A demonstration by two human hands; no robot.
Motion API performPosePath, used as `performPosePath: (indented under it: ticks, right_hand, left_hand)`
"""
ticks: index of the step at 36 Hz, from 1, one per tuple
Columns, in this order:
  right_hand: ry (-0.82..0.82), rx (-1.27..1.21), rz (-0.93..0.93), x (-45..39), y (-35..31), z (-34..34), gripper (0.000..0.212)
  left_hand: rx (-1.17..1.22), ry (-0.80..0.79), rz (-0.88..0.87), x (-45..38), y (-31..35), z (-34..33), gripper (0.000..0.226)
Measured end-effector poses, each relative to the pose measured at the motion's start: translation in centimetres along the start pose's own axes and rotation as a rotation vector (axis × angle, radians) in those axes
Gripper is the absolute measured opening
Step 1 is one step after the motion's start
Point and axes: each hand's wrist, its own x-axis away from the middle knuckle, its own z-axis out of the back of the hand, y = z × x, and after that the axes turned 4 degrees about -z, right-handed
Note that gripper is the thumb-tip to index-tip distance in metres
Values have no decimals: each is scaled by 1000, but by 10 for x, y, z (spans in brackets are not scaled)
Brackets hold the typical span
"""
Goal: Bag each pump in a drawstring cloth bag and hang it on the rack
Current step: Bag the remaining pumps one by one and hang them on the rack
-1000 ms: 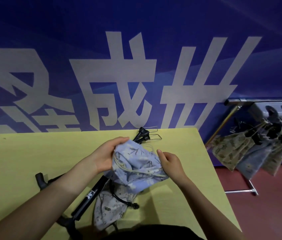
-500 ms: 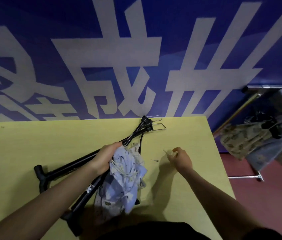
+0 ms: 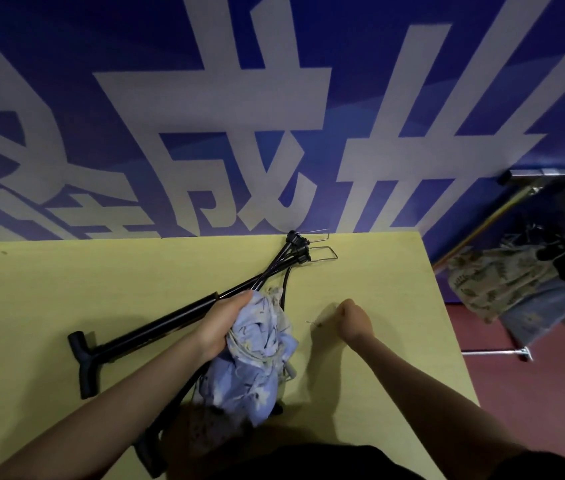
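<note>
Several black pumps lie crossed on the yellow table [image 3: 66, 271]; one pump [image 3: 156, 323] has its T-handle at the left, and their wire foot ends [image 3: 300, 249] point to the far edge. My left hand [image 3: 220, 323] grips a bunched pale blue drawstring bag [image 3: 257, 368] above the pumps. A second, patterned bag [image 3: 205, 427] lies under it near the front edge. To the right, my right hand [image 3: 354, 322] hovers over the table with its fingers curled, seemingly pinching a thin thread. The rack [image 3: 551, 173] stands at the right with filled bags [image 3: 503, 289] hanging from it.
A blue wall with large white characters runs along the table's far edge. Red floor lies to the right between the table and the rack's foot [image 3: 516, 353]. My dark clothing fills the bottom of the view.
My right hand let go of the bag and moved off to the right. My left hand bunched the bag and lowered it over the pumps. The view tilted down.
</note>
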Motion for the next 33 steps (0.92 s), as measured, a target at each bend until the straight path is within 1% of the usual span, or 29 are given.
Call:
performPosePath:
  ticks: [2, 4, 7, 9, 11, 13, 15, 17, 18, 20, 22, 27, 31, 33]
  right_hand:
    - [22, -185, 59, 14, -5, -1, 8]
    - [19, -383, 145, 34, -19, -2, 9]
    - [-78, -622, 311, 76, -48, -2, 15]
    - [-156, -707, 455, 102, -66, -5, 14]
    - [-231, -728, 556, 126, -82, -10, 14]
    - [-292, -697, 595, 143, -93, -15, 16]
    - [-306, -613, 624, 154, -98, -19, 18]
    - [-274, -473, 654, 161, -98, -22, 22]
    - [-248, -382, 678, 164, -97, -21, 24]
    - [-181, -189, 777, 169, -93, -20, 24]
    - [-162, -56, 869, 178, -89, -20, 22]
    - [-183, 110, 948, 197, -80, -25, 19]
    - [-146, 176, 951, 205, -77, -35, 21]
    - [-102, 186, 950, 209, -77, -39, 21]
  left_hand:
    - [-17, -38, -15, 5, 0, 2, 38]
    - [-34, -64, -36, 11, 1, 5, 37]
    - [-41, -87, -75, 25, 2, 8, 37]
    - [-34, -70, -116, 35, 3, 8, 34]
    - [17, -63, -149, 46, 2, 8, 33]
    - [33, -71, -171, 57, 2, 8, 37]
    - [34, -57, -194, 69, 4, 9, 30]
    - [33, -35, -200, 79, 1, 16, 28]
    - [30, -44, -212, 84, -1, 21, 31]
    - [77, -78, -215, 99, -8, 30, 37]
    - [142, -124, -210, 113, -17, 38, 40]
    - [225, -120, -264, 133, -30, 52, 45]
    - [255, -101, -299, 147, -42, 58, 42]
    - [257, -87, -326, 152, -48, 59, 46]
